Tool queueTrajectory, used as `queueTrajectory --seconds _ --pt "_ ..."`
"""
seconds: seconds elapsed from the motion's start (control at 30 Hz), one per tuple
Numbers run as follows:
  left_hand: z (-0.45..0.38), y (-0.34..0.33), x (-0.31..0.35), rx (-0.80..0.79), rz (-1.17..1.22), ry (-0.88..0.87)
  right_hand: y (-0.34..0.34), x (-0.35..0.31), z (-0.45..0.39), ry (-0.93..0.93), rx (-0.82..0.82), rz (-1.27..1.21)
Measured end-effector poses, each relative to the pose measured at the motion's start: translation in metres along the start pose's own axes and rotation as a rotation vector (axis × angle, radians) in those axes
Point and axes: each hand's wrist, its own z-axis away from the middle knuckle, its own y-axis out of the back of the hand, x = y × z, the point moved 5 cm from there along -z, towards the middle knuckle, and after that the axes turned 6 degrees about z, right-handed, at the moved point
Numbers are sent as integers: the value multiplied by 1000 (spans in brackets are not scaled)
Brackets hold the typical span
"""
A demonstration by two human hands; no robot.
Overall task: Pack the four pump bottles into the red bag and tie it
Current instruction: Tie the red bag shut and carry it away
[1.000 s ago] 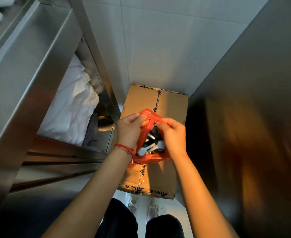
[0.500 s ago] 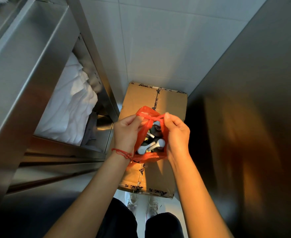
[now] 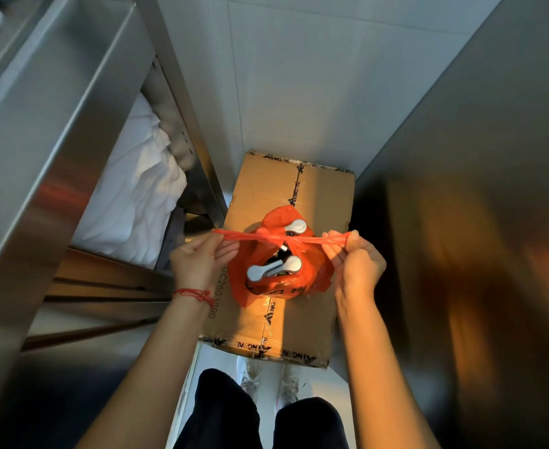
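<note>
With our left hand [image 3: 202,264] and right hand [image 3: 357,264] each pinching a stretched handle of the thin red plastic bag [image 3: 283,280], we should pull evenly so the knot cinches over the silver-topped pump bottles [image 3: 274,270].

Both your forearms reach forward and down, bare to the wrists. Your left hand [image 3: 202,264] has its fingers curled, pinching a stretched strand between thumb and fingertips. Your right hand [image 3: 357,264] mirrors it, well apart from the left, thumb and forefinger pinched, palm turned inward.
</note>
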Motion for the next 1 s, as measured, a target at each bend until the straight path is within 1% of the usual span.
queueTrajectory --seconds 0.13,0.2,0.23,0.3,0.4,0.53,0.63,0.73,0.9,1.0 --pt "2 -1 3 -5 23 -6 1 -2 -1 6 11 37" --pt "3 -1 3 -10 42 5 2 -3 2 23 -12 62" --pt "4 -1 5 -11 64 8 0 -5 4 55 -47 92" --pt "3 0 13 -36 77 -18 -6 -14 10 185 -168 203" --pt "4 -12 30 -187 -37 -99 -20 -34 19 375 -317 382" --pt "6 -47 43 -341 -273 -177 -46 -53 31 505 -439 567" --pt "10 -78 47 -438 -507 -306 -62 -58 38 591 -515 694" --pt "17 -101 49 -577 -585 -418 -66 -61 36 618 -522 705" --pt "16 -109 42 -669 -488 -350 -65 -62 29 588 -525 638" --pt "15 -110 37 -652 -478 -344 -66 -59 25 536 -534 594"
